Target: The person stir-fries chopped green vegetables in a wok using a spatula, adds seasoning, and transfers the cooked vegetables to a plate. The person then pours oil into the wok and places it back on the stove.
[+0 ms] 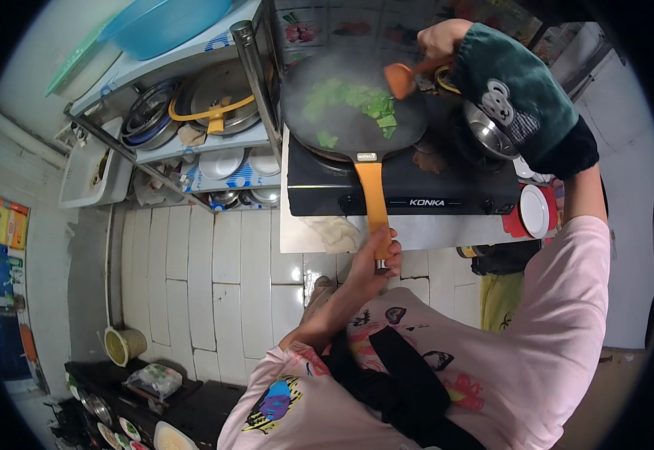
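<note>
My left hand (376, 256) grips the orange handle of a dark frying pan (327, 138), which sits over the left burner of a black gas stove (327, 197). Chopped green leaves (355, 98) lie in the pan under rising steam. My right hand (439, 42), at the pan's upper right, is closed around an orange spatula (399, 80); the spatula's head is over the pan's right side, and whether it touches the pan cannot be told. A green sleeve cover with an animal patch covers my right forearm.
A steel pot (487, 132) stands at the stove's right side. Red containers and a white dish (533, 211) are beyond its right end. A cloth (332, 233) lies at the counter's front edge. Metal shelves (169, 154) with bowls and lids stand close on the left.
</note>
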Motion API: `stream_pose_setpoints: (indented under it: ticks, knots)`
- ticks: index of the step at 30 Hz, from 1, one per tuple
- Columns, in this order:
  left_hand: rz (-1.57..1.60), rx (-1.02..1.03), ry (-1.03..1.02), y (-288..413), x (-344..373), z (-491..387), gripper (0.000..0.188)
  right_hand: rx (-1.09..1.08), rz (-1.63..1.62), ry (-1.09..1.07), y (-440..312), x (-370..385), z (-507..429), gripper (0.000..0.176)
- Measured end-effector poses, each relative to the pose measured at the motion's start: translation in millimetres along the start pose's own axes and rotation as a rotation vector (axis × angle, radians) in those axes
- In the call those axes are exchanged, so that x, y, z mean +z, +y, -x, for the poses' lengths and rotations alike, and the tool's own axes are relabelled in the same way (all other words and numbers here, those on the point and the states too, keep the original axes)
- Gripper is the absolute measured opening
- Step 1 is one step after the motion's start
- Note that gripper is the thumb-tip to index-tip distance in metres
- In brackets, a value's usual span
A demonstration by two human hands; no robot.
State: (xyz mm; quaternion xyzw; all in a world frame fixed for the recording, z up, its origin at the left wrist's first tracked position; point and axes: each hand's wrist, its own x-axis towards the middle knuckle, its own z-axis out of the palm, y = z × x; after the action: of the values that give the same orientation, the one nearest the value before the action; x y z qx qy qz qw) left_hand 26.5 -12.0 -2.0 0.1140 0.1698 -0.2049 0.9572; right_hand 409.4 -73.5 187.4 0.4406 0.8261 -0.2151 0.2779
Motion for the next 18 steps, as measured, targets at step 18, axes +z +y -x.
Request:
stream_pose_setpoints:
  ticks: [18]
  knots:
    - [-0.030, 0.014, -0.020, 1, 2, 1, 0.020, 0.979, 0.218, 0.488, -143, 2, -73, 0.006]
